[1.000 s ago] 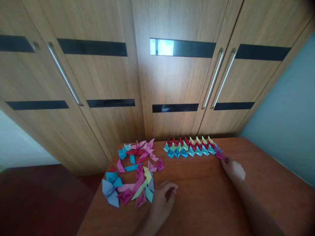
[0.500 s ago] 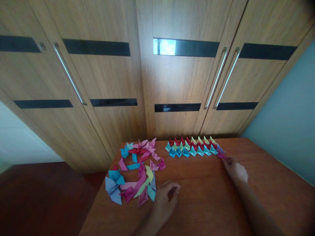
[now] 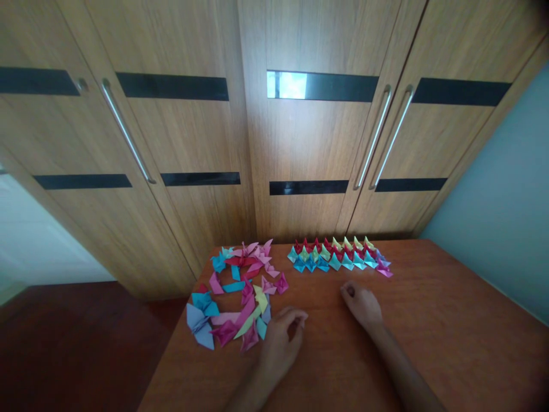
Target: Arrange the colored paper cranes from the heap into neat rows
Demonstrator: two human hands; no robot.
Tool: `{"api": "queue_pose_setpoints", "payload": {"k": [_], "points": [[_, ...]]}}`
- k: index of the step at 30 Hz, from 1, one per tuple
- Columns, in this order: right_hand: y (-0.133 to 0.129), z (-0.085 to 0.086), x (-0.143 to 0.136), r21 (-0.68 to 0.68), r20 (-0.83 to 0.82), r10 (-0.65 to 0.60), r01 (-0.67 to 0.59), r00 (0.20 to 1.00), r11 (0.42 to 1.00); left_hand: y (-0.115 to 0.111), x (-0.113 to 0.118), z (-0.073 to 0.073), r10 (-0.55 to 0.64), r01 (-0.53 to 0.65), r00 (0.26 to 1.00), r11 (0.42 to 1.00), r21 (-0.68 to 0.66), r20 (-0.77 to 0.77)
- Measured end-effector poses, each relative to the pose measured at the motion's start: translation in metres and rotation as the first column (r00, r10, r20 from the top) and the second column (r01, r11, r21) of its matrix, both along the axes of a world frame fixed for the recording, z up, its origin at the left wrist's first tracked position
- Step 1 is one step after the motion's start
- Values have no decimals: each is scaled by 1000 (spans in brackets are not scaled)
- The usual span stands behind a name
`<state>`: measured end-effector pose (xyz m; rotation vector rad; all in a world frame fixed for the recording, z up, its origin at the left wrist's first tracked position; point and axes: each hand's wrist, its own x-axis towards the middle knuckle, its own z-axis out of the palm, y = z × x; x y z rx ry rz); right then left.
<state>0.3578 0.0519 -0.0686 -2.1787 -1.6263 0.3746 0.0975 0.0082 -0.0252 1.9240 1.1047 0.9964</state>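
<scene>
Wardrobe (image 3: 300, 149): wooden doors, black strips (image 3: 171, 86), metal handles (image 3: 128, 132); stands behind the paper block.
Worktop (image 3: 330, 355): reddish-brown wood, carrying all the folded paper.
Paper block (image 3: 335, 262): folded pieces in close rows, red, yellow, green and blue; landmark for this list.
Magenta piece (image 3: 385, 269): at the block's right front corner, beside a lilac piece.
Loose pieces (image 3: 246, 313): mixed colours, spread left of the block and nearer the viewer.
Right hand (image 3: 364, 308): in front of the block, curled, no paper visible; whether its fingertips meet, cannot tell.
Left hand (image 3: 281, 340): beside the loose pieces, curled, no paper visible; fingertip contact unclear. Hands well apart.
Change: right hand has left the magenta piece and come leftward; the piece appears to rest unaided.
</scene>
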Motion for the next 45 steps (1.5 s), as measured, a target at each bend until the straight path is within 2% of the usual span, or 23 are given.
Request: {"api": "queue_pose_setpoints", "payload": {"k": [4,8,13,18,22,32,39,41,43,45], "points": [[-2,3,-21,-1,41,25,-25,999,1000,-6,-8,2,2,0,998,999,32,-67],[-7,0,-24,28,28,9,-10,1000,1000,0,-20,8,68,-40,969,992,118,-237],[-9,-3,-24,73,17,24,-25,1000,997,33,-28,20,216,-117,835,969,219,-507],[-9,-2,-24,77,-6,46,-46,999,996,61,-21,23,276,-120,688,956,269,-671],[-10,-1,-25,82,6,39,-40,999,996,69,-11,19,280,-102,605,956,276,-746],[-12,1,-25,104,-2,52,-51,999,993,71,-9,19,249,-84,557,966,245,-792],[-12,2,-26,108,-17,44,-42,999,993,64,-11,30,212,-35,602,970,240,-769],[-13,1,-25,111,-45,47,-41,998,993,58,-12,34,158,15,706,971,237,-690],[-13,1,-24,135,-107,54,-39,993,990,50,-12,35,78,44,852,975,218,-517],[-14,1,-25,202,-221,102,-56,970,978,42,-11,34,29,29,949,983,179,-315]]}}
